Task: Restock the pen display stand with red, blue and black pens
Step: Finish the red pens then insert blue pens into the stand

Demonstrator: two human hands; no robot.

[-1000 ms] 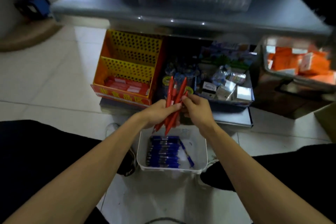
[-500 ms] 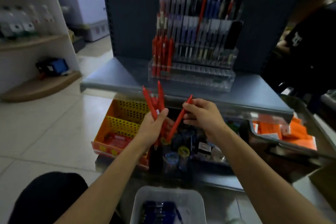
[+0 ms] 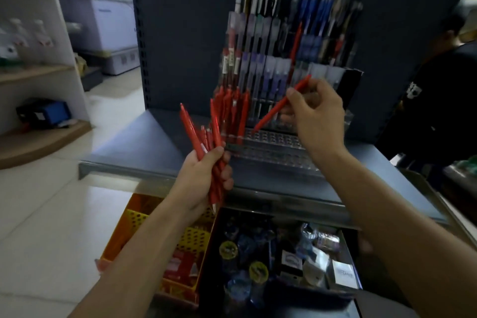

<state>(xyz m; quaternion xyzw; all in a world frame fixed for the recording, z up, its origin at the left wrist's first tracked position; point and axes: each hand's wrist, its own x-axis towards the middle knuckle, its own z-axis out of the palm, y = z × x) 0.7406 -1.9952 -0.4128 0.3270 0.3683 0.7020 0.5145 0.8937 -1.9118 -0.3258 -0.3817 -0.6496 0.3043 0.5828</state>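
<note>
The pen display stand [image 3: 281,138] sits at my 12 o'clock, with standing red pens [image 3: 232,108] filling its 9 o'clock side. I judge red half done, blue and black left. My left hand [image 3: 204,178] grips a bundle of red pens [image 3: 200,142]. My right hand [image 3: 318,116] pinches 1 single red pen [image 3: 273,111], tip at the front row.

Right grip [image 3: 317,116] lifted red pen [image 3: 271,114] to stand [image 3: 278,152] (tilted).
</note>
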